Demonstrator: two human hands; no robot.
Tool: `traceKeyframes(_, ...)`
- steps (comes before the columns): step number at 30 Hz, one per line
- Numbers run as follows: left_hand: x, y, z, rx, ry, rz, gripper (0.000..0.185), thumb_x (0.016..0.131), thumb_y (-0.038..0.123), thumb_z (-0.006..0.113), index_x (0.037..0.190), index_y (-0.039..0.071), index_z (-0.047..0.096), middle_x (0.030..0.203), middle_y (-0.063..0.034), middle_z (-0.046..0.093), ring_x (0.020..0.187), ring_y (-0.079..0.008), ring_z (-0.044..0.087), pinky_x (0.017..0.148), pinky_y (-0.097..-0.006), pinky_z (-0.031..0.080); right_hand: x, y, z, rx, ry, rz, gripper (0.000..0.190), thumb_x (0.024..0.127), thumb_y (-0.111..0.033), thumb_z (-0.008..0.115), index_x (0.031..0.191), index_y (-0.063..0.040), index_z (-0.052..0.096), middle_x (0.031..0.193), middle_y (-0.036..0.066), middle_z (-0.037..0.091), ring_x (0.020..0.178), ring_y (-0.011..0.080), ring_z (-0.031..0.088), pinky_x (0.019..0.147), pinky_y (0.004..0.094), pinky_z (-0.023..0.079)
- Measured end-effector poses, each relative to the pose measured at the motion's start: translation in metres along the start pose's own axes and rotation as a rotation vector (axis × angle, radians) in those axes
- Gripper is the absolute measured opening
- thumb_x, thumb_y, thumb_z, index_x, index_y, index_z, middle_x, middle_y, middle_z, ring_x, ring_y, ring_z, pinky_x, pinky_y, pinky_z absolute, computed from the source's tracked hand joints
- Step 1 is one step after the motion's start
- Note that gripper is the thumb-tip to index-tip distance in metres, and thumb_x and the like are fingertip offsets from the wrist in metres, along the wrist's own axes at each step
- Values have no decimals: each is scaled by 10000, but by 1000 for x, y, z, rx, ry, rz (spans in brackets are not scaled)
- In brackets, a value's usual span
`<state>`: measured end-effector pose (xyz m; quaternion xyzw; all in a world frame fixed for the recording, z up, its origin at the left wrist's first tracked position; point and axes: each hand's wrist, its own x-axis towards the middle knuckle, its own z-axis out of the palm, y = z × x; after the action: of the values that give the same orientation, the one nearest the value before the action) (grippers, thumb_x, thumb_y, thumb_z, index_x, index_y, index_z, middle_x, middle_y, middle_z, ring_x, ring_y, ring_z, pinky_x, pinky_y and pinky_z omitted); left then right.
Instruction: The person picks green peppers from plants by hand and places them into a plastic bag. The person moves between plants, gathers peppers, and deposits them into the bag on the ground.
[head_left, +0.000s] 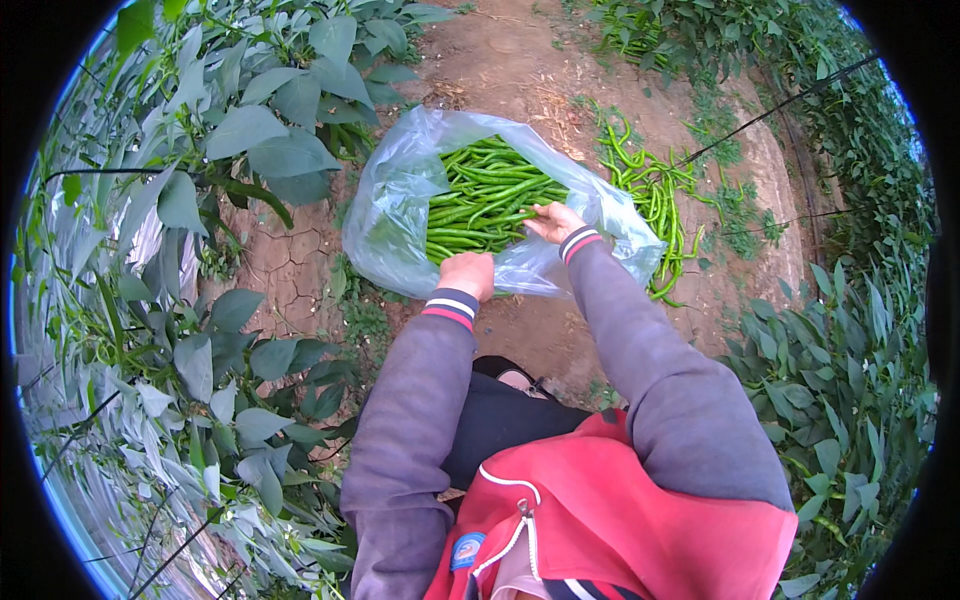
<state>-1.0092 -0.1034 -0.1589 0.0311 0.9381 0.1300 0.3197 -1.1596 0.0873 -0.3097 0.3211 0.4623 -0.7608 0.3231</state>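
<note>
A large clear plastic bag (390, 217) lies open on the soil before me, with many long green chili peppers (491, 187) inside, mostly lined up side by side. My left hand (467, 273) is closed on the near rim of the bag. At the bag's right part, my right hand (553, 222) touches the ends of the peppers, thumb and fingertips close to one pepper; whether it grips that pepper is unclear. Loose green peppers (664, 202) lie in a heap on the ground, just right of the bag.
Leafy pepper plants (255, 142) rise close on the left, and more plants (847, 405) line the right side. Another pile of green peppers (634, 34) lies farther ahead by the right row. Thin dark strings (780, 105) slant across the right. My shoe (517, 379) is below the bag.
</note>
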Motion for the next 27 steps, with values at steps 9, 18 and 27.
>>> traceKeyframes(9, -4, -2, 2, 25, -7, -15, 266, 817, 136, 602, 1056, 79, 705, 1108, -150, 680, 1036, -291, 658, 868, -400, 525, -136, -11, 30, -265, -580, -258, 408, 923, -130, 623, 1299, -18, 512, 1142, 88, 634, 1098, 207, 611, 1001, 361, 473)
traceKeyframes(18, -7, -5, 15, -7, -27, 87, 480, 728, 240, 721, 1163, 69, 615, 1118, -194, 651, 1069, -341, 621, 902, -432, 502, -243, -135, 15, -248, -304, -974, 337, 1011, -240, 458, 1208, 26, 518, 734, -37, 451, 620, 72, 414, 557, 233, 376)
traceKeyframes(27, 18, 8, 5, -399, 516, 51, 455, 855, 406, 646, 1093, 19, 627, 1097, -197, 564, 1041, -365, 570, 881, -450, 473, -247, -197, -98, -16, 88, -749, 370, 1045, -270, 384, 1218, 33, 507, 655, -70, 259, 522, 46, 243, 442, 204, 241)
